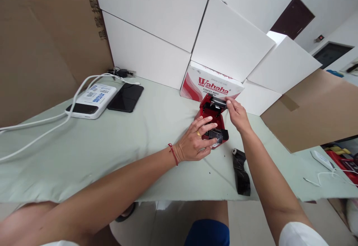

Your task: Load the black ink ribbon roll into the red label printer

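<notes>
A small red label printer stands on the table with its lid tipped up, showing a black mechanism inside. My left hand lies across its front, fingers stretched and spread over the near edge and a piece of clear, dark film. At the raised lid, my right hand has its thumb and fingers closed on the right end of the black roller part. Some of the printer's front is hidden beneath my left fingers. Near my right forearm lies a black ribbon roll, partly unwound.
Behind the printer stands a Wahaha water carton against white panels. To the left are a white power bank, a black phone, keys and a white cable. A white device with a cable lies far right.
</notes>
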{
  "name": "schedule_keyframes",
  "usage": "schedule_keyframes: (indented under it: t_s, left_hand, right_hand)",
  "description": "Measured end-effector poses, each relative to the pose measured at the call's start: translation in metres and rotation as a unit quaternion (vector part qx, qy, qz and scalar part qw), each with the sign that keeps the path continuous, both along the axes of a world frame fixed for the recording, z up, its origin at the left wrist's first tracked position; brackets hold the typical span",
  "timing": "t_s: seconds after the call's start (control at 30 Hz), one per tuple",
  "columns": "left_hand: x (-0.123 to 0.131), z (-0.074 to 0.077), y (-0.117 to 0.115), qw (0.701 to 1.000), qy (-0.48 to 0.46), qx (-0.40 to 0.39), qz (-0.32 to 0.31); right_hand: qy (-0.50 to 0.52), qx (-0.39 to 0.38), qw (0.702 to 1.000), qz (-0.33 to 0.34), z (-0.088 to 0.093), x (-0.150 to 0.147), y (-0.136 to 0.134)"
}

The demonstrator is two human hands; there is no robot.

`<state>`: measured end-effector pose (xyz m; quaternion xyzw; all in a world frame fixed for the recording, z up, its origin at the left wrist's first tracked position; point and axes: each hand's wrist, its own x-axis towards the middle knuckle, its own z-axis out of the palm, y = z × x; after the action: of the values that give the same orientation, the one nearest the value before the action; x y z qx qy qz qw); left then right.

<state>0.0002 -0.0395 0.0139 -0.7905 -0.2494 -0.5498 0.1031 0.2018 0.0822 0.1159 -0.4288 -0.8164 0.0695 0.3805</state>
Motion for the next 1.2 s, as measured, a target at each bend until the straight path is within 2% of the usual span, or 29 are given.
schedule_keyframes:
  t_s: [0.17,0.27,0.37,0.47,0.53,0.63,0.7,0.8,0.97,1.2]
  left_hand:
    - [-0.001,-0.002,-0.001,1.000,0.019,-0.011,0.005]
    - [0.000,-0.003,0.000,1.000,0.016,-0.015,0.006]
    - [0.000,-0.003,-0.001,1.000,0.008,-0.026,-0.009]
    - [-0.004,-0.001,-0.001,0.997,-0.023,-0.073,-0.021]
    - [-0.008,0.001,0.001,0.989,-0.055,-0.134,-0.019]
    - [-0.016,0.001,0.008,0.964,-0.090,-0.251,-0.024]
    - [-0.020,0.001,0.013,0.948,-0.101,-0.299,-0.038]
    - [-0.023,0.000,0.019,0.940,-0.120,-0.315,-0.057]
    - [-0.021,0.003,0.022,0.935,-0.142,-0.321,-0.051]
    - [-0.020,0.003,0.017,0.872,-0.230,-0.412,-0.126]
  right_hand:
    - [0.055,0.011,0.998,0.024,-0.013,0.003,-0.037]
    - [0.057,0.021,0.997,0.038,-0.021,0.009,-0.062]
    - [0.056,0.024,0.996,0.061,-0.035,0.015,-0.076]
    - [0.071,0.019,0.994,0.083,-0.052,0.020,-0.080]
    - [0.091,0.015,0.992,0.087,-0.059,0.022,-0.081]
    - [0.104,0.008,0.991,0.085,-0.065,0.022,-0.082]
    - [0.098,0.001,0.992,0.078,-0.066,0.022,-0.085]
    - [0.096,-0.001,0.993,0.064,-0.068,0.022,-0.089]
    - [0.080,0.031,0.995,0.060,-0.073,0.019,-0.088]
    - [0.133,0.018,0.990,0.039,-0.076,0.015,-0.087]
